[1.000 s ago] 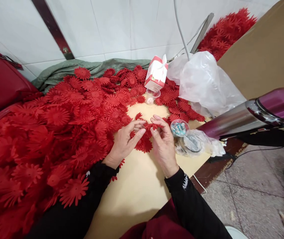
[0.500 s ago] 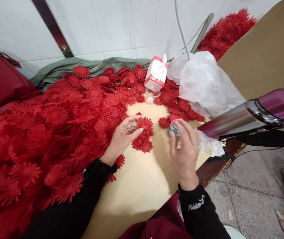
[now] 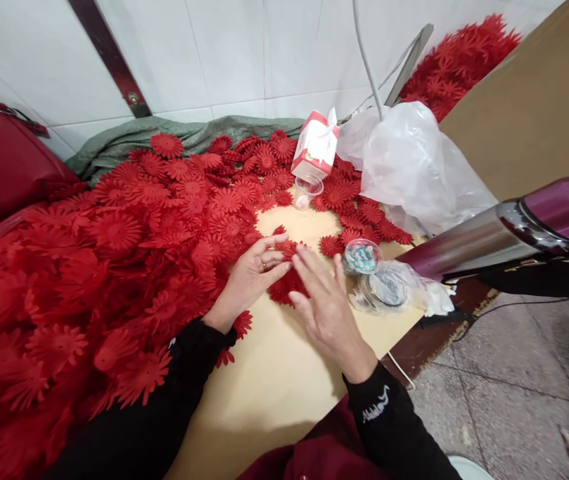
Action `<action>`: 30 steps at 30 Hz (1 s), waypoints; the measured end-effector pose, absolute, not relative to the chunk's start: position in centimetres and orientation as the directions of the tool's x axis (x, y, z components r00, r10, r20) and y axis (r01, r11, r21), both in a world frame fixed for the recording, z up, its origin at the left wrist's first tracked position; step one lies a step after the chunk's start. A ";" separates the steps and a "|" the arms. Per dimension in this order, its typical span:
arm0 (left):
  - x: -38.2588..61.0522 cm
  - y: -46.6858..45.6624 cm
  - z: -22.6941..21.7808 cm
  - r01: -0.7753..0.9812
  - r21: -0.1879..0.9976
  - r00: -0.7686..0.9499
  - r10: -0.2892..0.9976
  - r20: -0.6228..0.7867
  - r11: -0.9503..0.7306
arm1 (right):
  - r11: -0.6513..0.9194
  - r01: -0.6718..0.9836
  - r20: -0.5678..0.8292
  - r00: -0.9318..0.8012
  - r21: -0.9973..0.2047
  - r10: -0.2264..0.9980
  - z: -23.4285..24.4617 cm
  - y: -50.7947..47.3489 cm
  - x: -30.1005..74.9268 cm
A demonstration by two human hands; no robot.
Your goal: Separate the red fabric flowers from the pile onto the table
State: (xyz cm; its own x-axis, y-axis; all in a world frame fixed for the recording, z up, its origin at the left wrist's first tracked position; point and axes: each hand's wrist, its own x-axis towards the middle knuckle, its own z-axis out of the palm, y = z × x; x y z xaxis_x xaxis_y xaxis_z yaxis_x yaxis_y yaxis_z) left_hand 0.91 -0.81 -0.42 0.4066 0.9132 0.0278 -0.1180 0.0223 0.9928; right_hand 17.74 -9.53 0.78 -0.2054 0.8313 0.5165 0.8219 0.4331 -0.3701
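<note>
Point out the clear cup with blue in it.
The clear cup just beyond the right hand; it shows blue-and-white pieces, whereas the other cup, by the tissue box, shows no blue.

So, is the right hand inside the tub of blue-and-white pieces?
No, the right hand is beside the left hand at a red flower, left of the tub.

Red flwrs (image 3: 114,230), blk sleeves (image 3: 394,420), beige tbl (image 3: 259,373)
</note>
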 end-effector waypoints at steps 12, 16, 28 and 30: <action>0.9 -1.1 0.1 -0.161 0.979 0.474 0.880 -0.033 0.123 | 0.445 0.766 0.478 -0.206 -0.465 0.854 0.6 -8.2 17.8; 0.7 -1.0 0.2 -0.172 0.984 0.407 0.913 0.033 0.041 | 0.415 0.756 0.493 -0.142 -0.506 0.859 0.3 -6.6 17.4; 0.3 -0.7 0.4 -0.142 0.958 0.062 0.964 0.259 -0.248 | 0.188 0.410 0.264 0.136 -0.892 0.955 4.9 -4.0 15.6; 0.3 -0.7 0.4 -0.139 0.954 0.028 0.962 0.272 -0.266 | 0.177 0.333 0.228 0.122 -0.926 0.966 4.3 -2.4 15.4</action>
State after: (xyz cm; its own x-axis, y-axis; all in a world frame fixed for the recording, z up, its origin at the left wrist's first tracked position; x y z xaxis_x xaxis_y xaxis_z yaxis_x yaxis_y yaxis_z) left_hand 0.27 -0.68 0.38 0.0284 0.9619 0.2718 -0.1385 -0.2655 0.9541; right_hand 15.40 -2.42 4.28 0.1222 0.9659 0.2281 0.3329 0.1766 -0.9263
